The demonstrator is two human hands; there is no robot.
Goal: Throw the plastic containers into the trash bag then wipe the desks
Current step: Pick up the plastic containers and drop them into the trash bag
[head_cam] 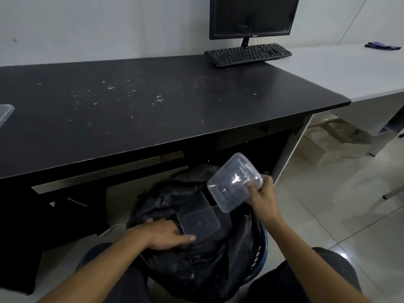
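Note:
A black trash bag [196, 265] lines a blue bin on the floor in front of the black desk [153, 101]. My right hand [262, 197] holds a clear plastic container [231, 182] tilted over the bag's mouth. Another clear plastic container [201, 224] lies inside the bag's opening, and my left hand [168, 235] grips the bag's rim beside it, fingers touching that container's edge. A further clear container [5, 113] shows at the desk's far left edge, mostly cut off. The desk top is speckled with pale crumbs.
A monitor [251, 16] and black keyboard [247, 54] stand at the desk's back right. A white desk [349, 68] adjoins on the right with a purple cloth [383, 45] on it. White boxes [334, 141] sit on the tiled floor beneath.

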